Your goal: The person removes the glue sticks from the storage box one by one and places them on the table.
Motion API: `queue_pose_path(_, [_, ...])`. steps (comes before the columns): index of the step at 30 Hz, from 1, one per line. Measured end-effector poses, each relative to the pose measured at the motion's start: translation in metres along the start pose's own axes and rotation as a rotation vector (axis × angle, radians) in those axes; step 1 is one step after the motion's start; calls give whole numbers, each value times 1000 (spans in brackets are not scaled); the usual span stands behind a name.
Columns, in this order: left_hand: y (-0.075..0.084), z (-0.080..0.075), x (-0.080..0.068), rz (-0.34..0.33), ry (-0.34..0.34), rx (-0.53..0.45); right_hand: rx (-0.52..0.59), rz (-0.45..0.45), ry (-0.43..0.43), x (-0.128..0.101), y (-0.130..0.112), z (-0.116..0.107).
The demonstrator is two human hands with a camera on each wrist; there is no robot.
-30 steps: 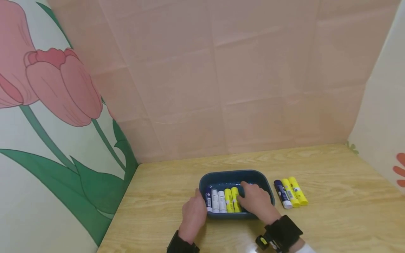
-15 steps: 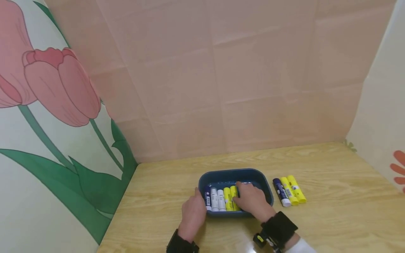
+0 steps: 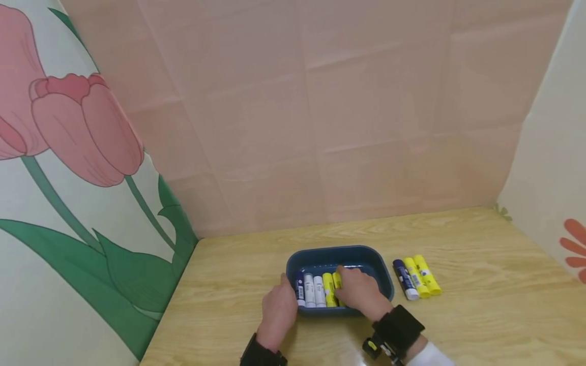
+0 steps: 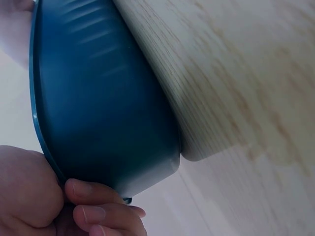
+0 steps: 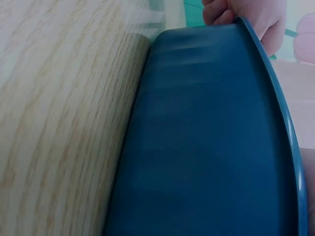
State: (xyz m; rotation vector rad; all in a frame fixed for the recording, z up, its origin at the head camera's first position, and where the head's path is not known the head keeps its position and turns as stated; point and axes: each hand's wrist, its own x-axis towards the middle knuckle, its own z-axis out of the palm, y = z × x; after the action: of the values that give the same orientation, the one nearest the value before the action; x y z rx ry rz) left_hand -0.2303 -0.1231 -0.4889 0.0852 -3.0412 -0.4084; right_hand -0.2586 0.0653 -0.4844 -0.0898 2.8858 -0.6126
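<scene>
A dark blue plastic tray [image 3: 383,264] rests on the table, with several glue sticks side by side along its near side. From the left these are a dark blue glue stick [image 3: 299,288], two white ones [image 3: 309,291] and two yellow ones. My left hand [image 3: 279,305] grips the tray's left end; the left wrist view shows its thumb and curled fingers at the rim. My right hand [image 3: 361,291] reaches over the tray's near rim and pinches the rightmost yellow glue stick [image 3: 337,280], partly covering it. The right wrist view shows mainly the tray's outer wall [image 5: 197,132].
Right of the tray lie a dark blue glue stick [image 3: 405,279] with a white end and two yellow glue sticks [image 3: 426,274]. Behind the wooden table [image 3: 238,264] hangs a pinkish sheet [image 3: 256,127]. A tulip-painted wall [image 3: 87,132] stands left, a pale wall [image 3: 549,168] right.
My right hand has shifted left inside the tray, onto the rightmost yellow glue stick. The left hand keeps its hold on the tray's end. The view has moved slightly.
</scene>
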Motion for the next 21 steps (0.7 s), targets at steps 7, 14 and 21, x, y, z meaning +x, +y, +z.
queue_pose_path(7, [-1,3,0,24,45,7,30,3,-5,0,4,-1])
queue_pose_path(14, [-1,4,0,25,53,5,64,-7,15,0,9,1])
queue_pose_path(21, [-2,3,0,28,51,7,98,-39,52,1,14,3])
